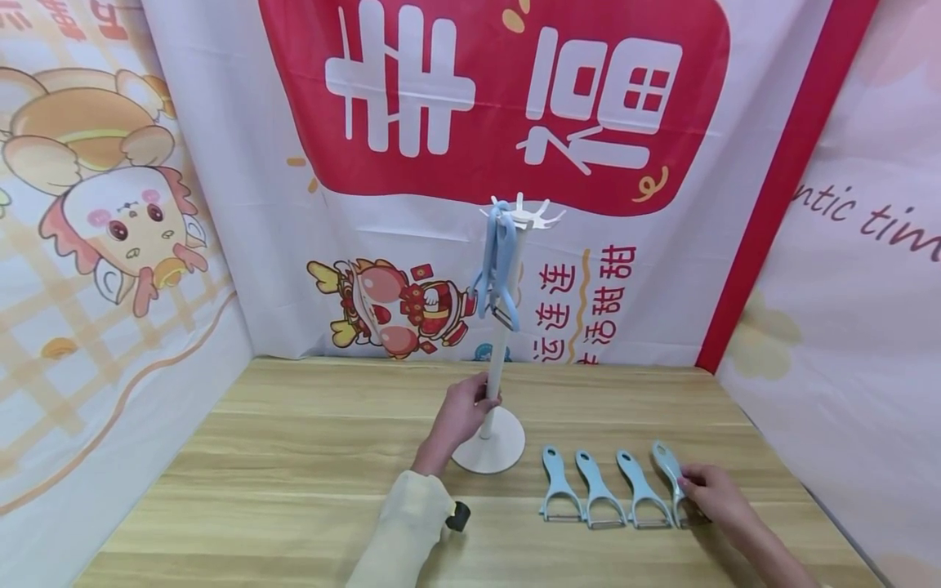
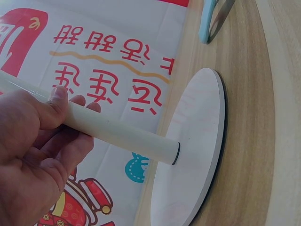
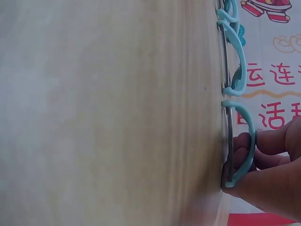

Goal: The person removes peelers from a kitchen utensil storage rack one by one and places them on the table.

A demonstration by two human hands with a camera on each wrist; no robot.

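My left hand (image 1: 463, 415) grips the pole (image 2: 117, 129) of a white rack low down, its thumb and fingers wrapped around it. The rack's round base (image 1: 491, 445) stands on the table. Light blue peelers (image 1: 500, 261) hang from hooks on the left side of the rack's top; they overlap, so their number is unclear. At the right, my right hand (image 1: 713, 494) pinches the rightmost peeler (image 1: 667, 465) of a row on the table. In the right wrist view, thumb and fingers hold that peeler's curved head (image 3: 251, 141), its blade close to the wood.
More light blue peelers (image 1: 594, 482) lie side by side left of the right hand, handles pointing away. Bare hooks (image 1: 540, 214) fan out at the rack's top right. A printed cloth (image 1: 625, 310) hangs behind the wooden table (image 1: 294, 457), with cloth walls at both sides.
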